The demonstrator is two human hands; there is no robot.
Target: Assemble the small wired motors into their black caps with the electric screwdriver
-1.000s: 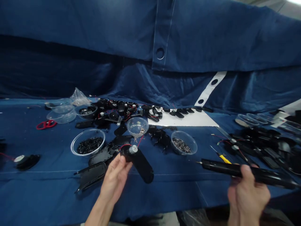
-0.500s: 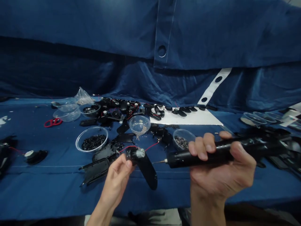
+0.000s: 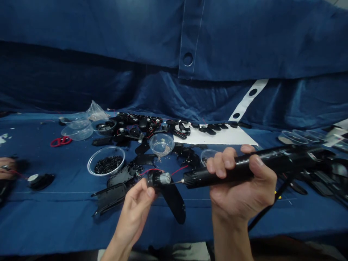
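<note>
My left hand (image 3: 134, 210) holds a long black plastic casing (image 3: 174, 201) with a small silver motor (image 3: 165, 178) at its end and red wires running from it. My right hand (image 3: 239, 185) grips a black electric screwdriver (image 3: 231, 168) lying across the palm. Its thin metal bit (image 3: 175, 182) points left and stops just short of the silver motor. Further black casing halves (image 3: 110, 195) lie on the cloth just beyond my left hand.
A co-worker's hand (image 3: 5, 168) rests at the far left. On the blue cloth table (image 3: 54, 217) stand a glass bowl of black screws (image 3: 106, 160) and a clear bowl of small screws (image 3: 161, 144). Red scissors (image 3: 61, 141) and a white paper sheet (image 3: 217, 136) lie behind.
My right hand has moved left and the screwdriver bit has come close to the silver motor. A co-worker's hand has appeared at the left edge.
</note>
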